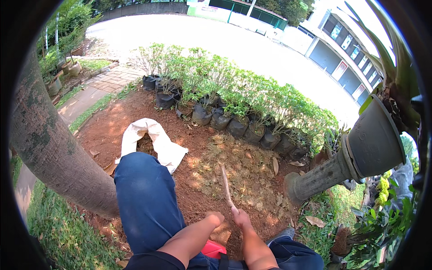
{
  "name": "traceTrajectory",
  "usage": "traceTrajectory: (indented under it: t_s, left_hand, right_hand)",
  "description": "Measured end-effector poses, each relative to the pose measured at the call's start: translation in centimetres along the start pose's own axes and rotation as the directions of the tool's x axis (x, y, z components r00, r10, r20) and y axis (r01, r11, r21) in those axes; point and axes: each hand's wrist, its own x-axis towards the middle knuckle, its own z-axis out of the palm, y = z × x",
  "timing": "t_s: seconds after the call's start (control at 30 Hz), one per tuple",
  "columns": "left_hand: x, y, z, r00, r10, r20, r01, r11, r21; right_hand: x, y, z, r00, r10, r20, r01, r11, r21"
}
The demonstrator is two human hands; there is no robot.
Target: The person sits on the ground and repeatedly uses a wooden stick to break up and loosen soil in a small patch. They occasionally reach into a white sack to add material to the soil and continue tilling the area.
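In the head view, my right hand [241,217] is closed around the lower end of a wooden stick [226,189]. The stick points away from me over red-brown soil and a patch of dry grass [236,162]. My left hand [215,218] is curled just to the left of it, low over the soil; its fingers are turned out of sight, so I cannot see whether it holds anything. A red object [213,249] shows between my forearms, partly hidden. Beyond my bent left knee [145,182], a white cloth or sack [167,145] lies curved on the soil.
A tree trunk [64,145] leans in from the left. Behind the soil stands a row of leafy shrubs [216,74] in black plastic grow bags [221,119]. To the right rises a large planter [374,138] on a stone pedestal [317,179]. A paved path [111,79] lies at back left.
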Motion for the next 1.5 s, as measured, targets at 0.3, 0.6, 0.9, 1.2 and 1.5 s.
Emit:
traceTrajectory:
  t_s: [0.3,0.6,0.9,1.2,1.5]
  left_hand:
    - [1.9,-1.0,0.5,0.976,-0.193,0.097,0.189,0.981,0.053]
    - [-1.4,0.2,-2.1,0.992,-0.104,-0.067,0.105,0.994,0.009]
    - [-1.5,-0.9,-1.4,0.996,-0.073,-0.041,0.074,0.997,0.009]
    - [-1.8,-0.5,-2.2,0.999,-0.039,-0.005,0.039,0.99,0.136]
    - [-2.3,0.6,-3.6,0.994,-0.031,0.104,0.011,0.983,0.186]
  right_hand:
    - [1.9,-2.0,1.3,0.989,-0.032,-0.146,0.052,0.99,0.132]
    - [2.3,2.1,5.2,0.99,0.117,0.074,-0.113,0.992,-0.051]
    - [1.8,-0.5,1.3,0.99,0.07,0.121,-0.091,0.979,0.182]
    - [0.2,-0.7,1.1,0.983,0.176,0.056,-0.182,0.974,0.136]
    - [1.6,-0.3,3.4,0.982,0.175,0.072,-0.178,0.984,0.032]
